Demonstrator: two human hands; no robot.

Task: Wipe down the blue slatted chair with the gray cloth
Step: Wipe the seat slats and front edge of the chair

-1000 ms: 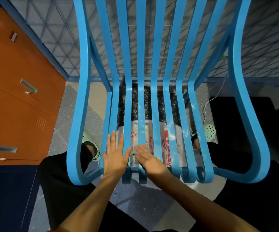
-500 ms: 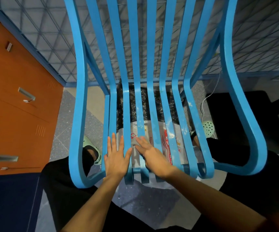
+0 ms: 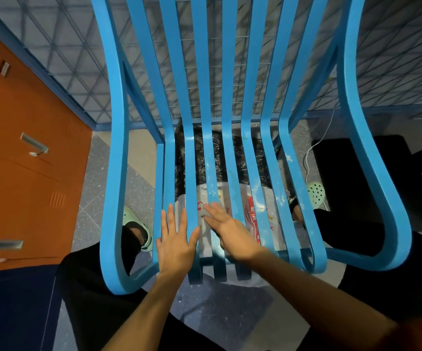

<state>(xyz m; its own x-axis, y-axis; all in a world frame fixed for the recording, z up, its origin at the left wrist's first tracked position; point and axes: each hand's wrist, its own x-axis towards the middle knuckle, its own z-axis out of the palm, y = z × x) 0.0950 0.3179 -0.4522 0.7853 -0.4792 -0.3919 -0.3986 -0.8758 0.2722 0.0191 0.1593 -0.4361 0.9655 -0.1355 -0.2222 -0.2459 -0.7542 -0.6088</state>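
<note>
The blue slatted chair (image 3: 115, 148) fills the view, its seat slats running away from me and speckled with pale marks. My left hand (image 3: 175, 241) lies flat, fingers straight, on the left seat slats near the front edge. My right hand (image 3: 232, 231) presses flat on a middle slat with the gray cloth (image 3: 205, 212) under its fingers; only a small gray patch shows past the fingertips.
An orange cabinet (image 3: 27, 160) with metal handles stands at left. Under the seat lie a black bag (image 3: 197, 158) and a white printed plastic bag (image 3: 251, 211). My feet in green slippers (image 3: 139, 224) flank the chair. A white cable (image 3: 308, 153) and a black mat (image 3: 357, 173) are at right.
My right hand has slid a little farther along the middle slat with the cloth. My left hand stays in place. The view has shifted slightly.
</note>
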